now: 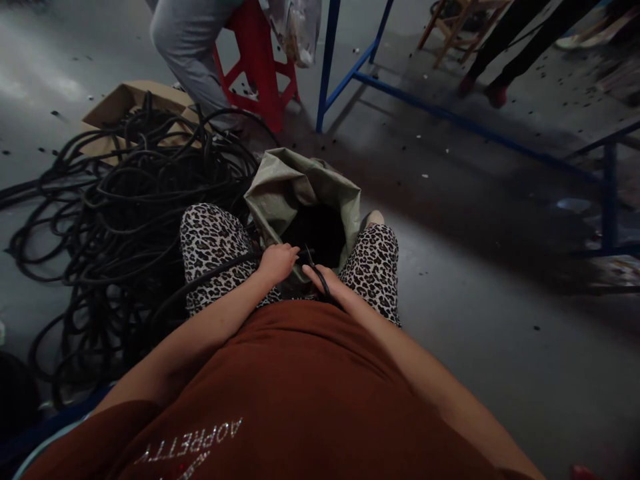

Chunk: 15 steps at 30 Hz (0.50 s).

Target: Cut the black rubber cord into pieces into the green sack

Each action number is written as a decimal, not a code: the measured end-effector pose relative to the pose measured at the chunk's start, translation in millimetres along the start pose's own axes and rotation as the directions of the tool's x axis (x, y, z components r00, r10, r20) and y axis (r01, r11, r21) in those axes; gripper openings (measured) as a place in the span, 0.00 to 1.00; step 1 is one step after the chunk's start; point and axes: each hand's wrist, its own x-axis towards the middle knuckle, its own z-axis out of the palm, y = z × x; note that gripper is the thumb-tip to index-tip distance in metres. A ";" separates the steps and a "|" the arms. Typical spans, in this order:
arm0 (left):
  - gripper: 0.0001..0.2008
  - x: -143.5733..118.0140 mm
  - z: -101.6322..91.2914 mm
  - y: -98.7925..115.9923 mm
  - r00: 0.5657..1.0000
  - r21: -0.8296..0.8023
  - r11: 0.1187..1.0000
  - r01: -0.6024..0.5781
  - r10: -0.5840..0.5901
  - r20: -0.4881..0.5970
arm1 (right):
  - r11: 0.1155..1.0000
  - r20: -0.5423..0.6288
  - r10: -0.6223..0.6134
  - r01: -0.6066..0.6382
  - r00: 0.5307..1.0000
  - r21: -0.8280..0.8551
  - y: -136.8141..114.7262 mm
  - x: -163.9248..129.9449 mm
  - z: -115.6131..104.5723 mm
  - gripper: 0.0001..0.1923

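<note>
1. The left hand (pixel 277 261) is closed round a black cable (pixel 220 270) that runs across the left knee from the heap on the floor — the fingers are curled over it at the near edge of the sack.
2. The right hand (pixel 327 280) sits just beside the left, near the sack's mouth, with a dark loop-handled tool (pixel 320 277) in its grip; whether it is scissors or cutters cannot be told.
3. The two hands are close together, nearly touching, between the knees.
4. A grey-green sack (pixel 300 190) stands open between the legs, its inside dark.
5. A big tangle of black cable (pixel 125 213) lies on the floor to the left, partly over a flattened cardboard box (pixel 125 100).
6. Far off — a red stool (pixel 257 60) with another person's grey trouser leg (pixel 187 47) beside it, and a blue metal frame (pixel 350 73) to the right.
</note>
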 end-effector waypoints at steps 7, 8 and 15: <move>0.15 -0.8 -0.6 3.9 0.999 -0.054 0.998 -0.019 0.021 0.031 | 1.000 -0.001 -0.007 0.007 1.000 -0.020 2.9 3.2 0.8 0.23; 0.15 -0.9 -0.7 4.3 0.999 -0.056 0.998 -0.021 0.023 0.031 | 1.000 0.006 -0.007 0.007 1.000 -0.023 3.0 3.4 0.7 0.23; 0.15 -1.6 0.1 3.2 0.999 -0.036 0.999 -0.038 0.038 0.012 | 0.999 0.009 -0.035 0.036 0.999 -0.027 0.8 2.5 -0.8 0.21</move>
